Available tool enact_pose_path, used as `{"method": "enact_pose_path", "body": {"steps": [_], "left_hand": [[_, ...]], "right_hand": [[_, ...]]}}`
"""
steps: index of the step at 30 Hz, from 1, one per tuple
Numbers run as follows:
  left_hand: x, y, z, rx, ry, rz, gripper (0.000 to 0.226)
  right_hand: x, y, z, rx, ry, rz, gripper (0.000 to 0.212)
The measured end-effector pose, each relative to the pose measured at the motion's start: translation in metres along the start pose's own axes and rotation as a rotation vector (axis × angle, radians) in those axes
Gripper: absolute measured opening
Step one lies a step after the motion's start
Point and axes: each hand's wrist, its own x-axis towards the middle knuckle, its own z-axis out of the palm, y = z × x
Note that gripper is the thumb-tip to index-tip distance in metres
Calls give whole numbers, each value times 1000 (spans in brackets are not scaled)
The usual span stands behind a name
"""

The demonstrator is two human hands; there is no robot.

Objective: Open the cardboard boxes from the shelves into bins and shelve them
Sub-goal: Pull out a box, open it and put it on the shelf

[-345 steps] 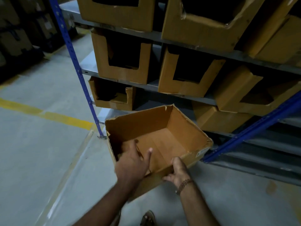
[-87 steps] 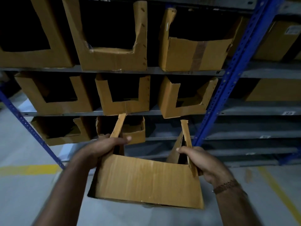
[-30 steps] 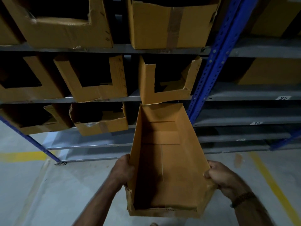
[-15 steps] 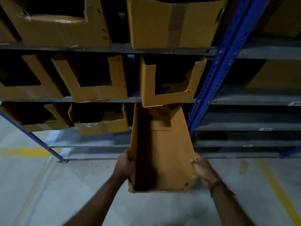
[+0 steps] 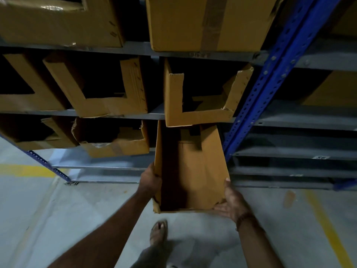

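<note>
Nearest to us, our foot in a sandal [image 5: 158, 232] stands on the grey concrete floor [image 5: 58, 219], just below the open brown cardboard box cut into a bin [image 5: 190, 169], which we take as our landmark. We carry that box between both hands, its open top facing us and its far end pushed in under a shelf edge. Our left hand [image 5: 150, 181] grips the box's left wall near the front corner, fingers wrapped round the wall's edge. Our right hand [image 5: 230, 202] lies against the box's right front corner with the fingers fairly straight, the palm cupping the corner from below and the side; a beaded bracelet [image 5: 243, 219] sits on that wrist.

To the right of the box rises a blue perforated steel upright [image 5: 270, 82], slanting across the view, with bare grey metal shelves [image 5: 299, 151] beyond it. Left of the box, on the same level, sits a torn brown cardboard bin with a low front [image 5: 114, 140]. Directly above the box's far end stands a brown cardboard bin with a U-shaped cut front [image 5: 201, 97]. Farther up, on the top shelf, rests a taped brown carton [image 5: 208, 24].
</note>
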Motion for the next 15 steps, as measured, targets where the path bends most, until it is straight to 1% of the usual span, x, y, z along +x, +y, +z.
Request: {"method": "enact_pose_path", "body": {"steps": [2,4,5,7,8,9,11,12,14,15], "left_hand": [[19,10,0,-36,-1,-6,34],[45,25,-1,-86,2,-7,33],[61,33,0,-130,1,2,34],[96,49,-2,-298,0,1,31],[114,56,-4,-372,22,-21,33],[132,61,-6,-416,53,-33,40],[164,65,-12,-347,58,-55,59],[176,66,-16,-275,5,-86,72],[196,63,-17,-164,-124,-134,107],[202,60,-14,-117,-170,-135,121]], "right_hand": [[11,-18,10,-38,60,-66,92],[26,-43,21,-33,101,-153,77],[46,-53,23,-50,117,-201,76],[112,-66,26,-121,135,-333,93],[134,-74,29,-184,110,-397,96],[142,-84,33,-258,105,-463,95],[115,-114,48,-380,147,-521,91],[100,-128,54,-403,171,-513,87],[107,-143,58,-454,201,-498,75],[113,-148,59,-479,202,-496,68]]}}
